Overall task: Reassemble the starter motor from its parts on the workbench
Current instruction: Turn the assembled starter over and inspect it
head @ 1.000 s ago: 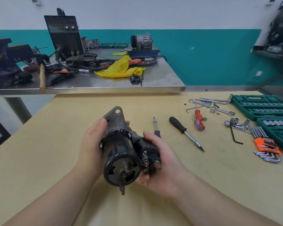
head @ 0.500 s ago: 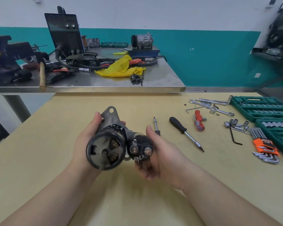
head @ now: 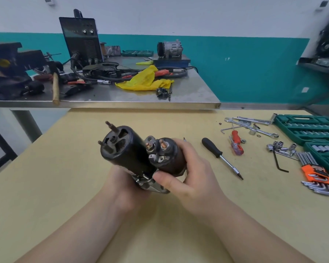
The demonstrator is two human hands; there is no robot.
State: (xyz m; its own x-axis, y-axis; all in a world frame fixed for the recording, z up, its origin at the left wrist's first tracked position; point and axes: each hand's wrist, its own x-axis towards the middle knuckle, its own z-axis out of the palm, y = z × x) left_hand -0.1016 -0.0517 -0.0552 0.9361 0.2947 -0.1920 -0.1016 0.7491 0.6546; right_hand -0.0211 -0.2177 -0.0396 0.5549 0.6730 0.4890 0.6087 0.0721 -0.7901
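Observation:
I hold the black starter motor [head: 130,154] above the yellow workbench [head: 65,186], tilted with its open rear end and two protruding studs pointing up and away. Its brown solenoid [head: 169,158] with copper terminals sits on the right side of the body. My left hand [head: 122,185] grips the silver nose end from below. My right hand [head: 190,171] wraps around the solenoid, thumb across its lower front.
A black-handled screwdriver [head: 219,156] and a red screwdriver [head: 236,145] lie right of the hands. Wrenches [head: 253,126], sockets [head: 281,147], an orange hex key set [head: 316,177] and green socket cases [head: 308,128] fill the right side. A cluttered steel table [head: 198,103] stands behind.
The starter motor has been turned over: its rear end faced me before and now points up and away, with the nose end down in my left hand.

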